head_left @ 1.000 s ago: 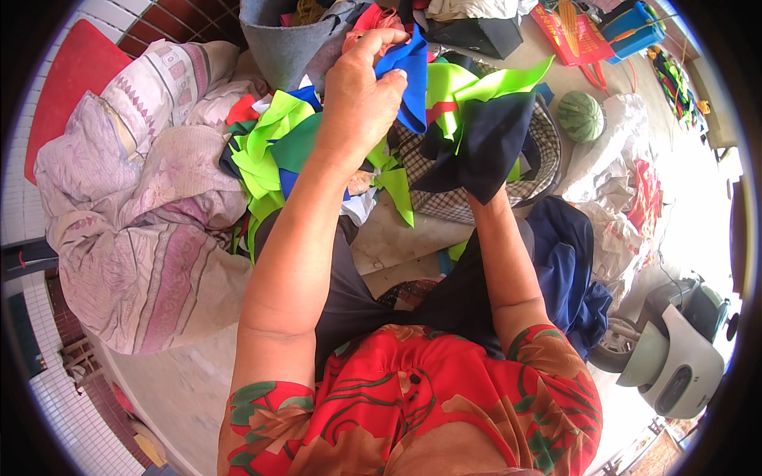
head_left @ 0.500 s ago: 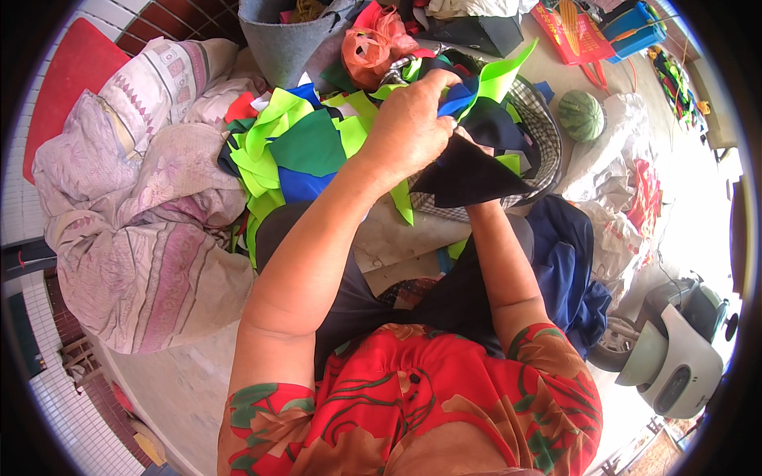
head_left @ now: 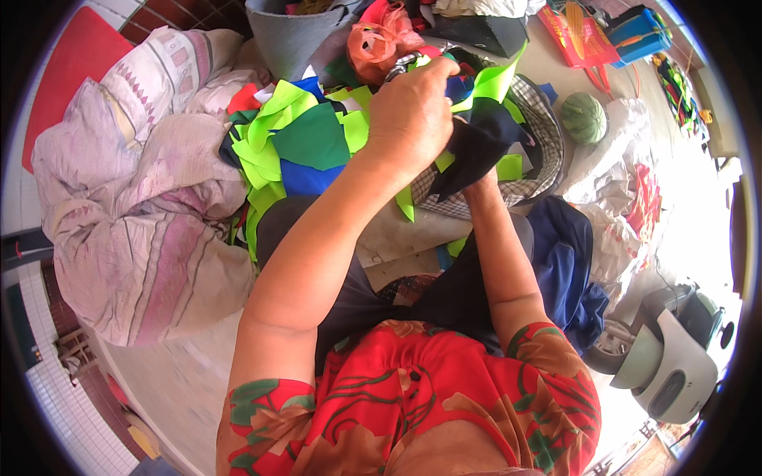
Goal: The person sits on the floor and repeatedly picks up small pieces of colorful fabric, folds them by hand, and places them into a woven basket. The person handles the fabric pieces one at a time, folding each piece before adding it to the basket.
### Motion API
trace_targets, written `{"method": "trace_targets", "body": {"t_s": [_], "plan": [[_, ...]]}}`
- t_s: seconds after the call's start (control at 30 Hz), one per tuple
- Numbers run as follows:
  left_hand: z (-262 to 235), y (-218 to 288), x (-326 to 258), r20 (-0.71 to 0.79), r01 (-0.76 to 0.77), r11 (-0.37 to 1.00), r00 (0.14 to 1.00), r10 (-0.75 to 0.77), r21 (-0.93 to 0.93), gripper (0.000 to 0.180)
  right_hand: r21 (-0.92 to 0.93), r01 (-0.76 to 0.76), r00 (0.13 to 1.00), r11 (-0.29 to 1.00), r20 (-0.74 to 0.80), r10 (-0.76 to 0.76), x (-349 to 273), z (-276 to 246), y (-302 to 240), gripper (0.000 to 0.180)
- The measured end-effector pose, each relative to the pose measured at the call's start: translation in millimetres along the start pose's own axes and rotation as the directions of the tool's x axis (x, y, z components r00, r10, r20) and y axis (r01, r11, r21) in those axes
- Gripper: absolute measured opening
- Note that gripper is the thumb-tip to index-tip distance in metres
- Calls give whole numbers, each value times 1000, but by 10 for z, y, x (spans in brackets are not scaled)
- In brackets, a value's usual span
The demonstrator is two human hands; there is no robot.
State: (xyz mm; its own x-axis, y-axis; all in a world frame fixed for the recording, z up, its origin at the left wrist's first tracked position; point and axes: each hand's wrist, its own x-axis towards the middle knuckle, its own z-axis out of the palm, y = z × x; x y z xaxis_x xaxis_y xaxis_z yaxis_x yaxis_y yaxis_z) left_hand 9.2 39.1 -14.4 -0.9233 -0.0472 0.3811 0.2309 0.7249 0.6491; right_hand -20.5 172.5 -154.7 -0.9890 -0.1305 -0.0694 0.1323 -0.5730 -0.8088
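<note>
Cutting of cloth scraps is judged to be under way, not near its end. A heap of cut pieces in lime green, dark green and blue is seen lying to the left of the hands, over the lap and against a crumpled pink striped blanket. More uncut cloth is seen on the right: a navy garment and a checked cloth under the work. How much is left cannot be told from the pile alone.

The left hand is raised in front of the body and closed around the metal loops of what appear to be scissors; only the handle end is seen above the knuckles, the blades being hidden behind the hand. The fingers are curled tight, with no gap shown.

The right hand is mostly hidden below the left. It seems to be gripping a dark navy piece of fabric that hangs between the two hands, with a lime green strip just above it, but the fingers are not seen clearly enough for the grip to be confirmed.

Further off, a grey tub, an orange plastic bag and a small green melon are noted.
</note>
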Motion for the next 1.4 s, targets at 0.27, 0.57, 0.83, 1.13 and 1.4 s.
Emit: {"method": "trace_targets", "body": {"t_s": [0.27,0.57,0.83,1.13,1.4], "plan": [[25,72,-59,55,-7,999,998,5,33,14,19,-8,979,1000,-205,12,24,19,34,43],[-9,103,-43,-53,-19,1000,998,19,1,7,52,-269,963,962,17,269,76,630,413,50],[-131,136,65,-309,-134,984,947,91,-120,2,-137,-475,770,869,414,486,217,1417,1203,56],[-227,9,125,-379,-187,976,916,131,-115,2,-495,-380,696,782,404,594,-251,656,756,43],[-365,97,155,-372,-176,970,922,103,-167,7,-652,-244,939,718,27,344,-253,-495,-158,27]]}}
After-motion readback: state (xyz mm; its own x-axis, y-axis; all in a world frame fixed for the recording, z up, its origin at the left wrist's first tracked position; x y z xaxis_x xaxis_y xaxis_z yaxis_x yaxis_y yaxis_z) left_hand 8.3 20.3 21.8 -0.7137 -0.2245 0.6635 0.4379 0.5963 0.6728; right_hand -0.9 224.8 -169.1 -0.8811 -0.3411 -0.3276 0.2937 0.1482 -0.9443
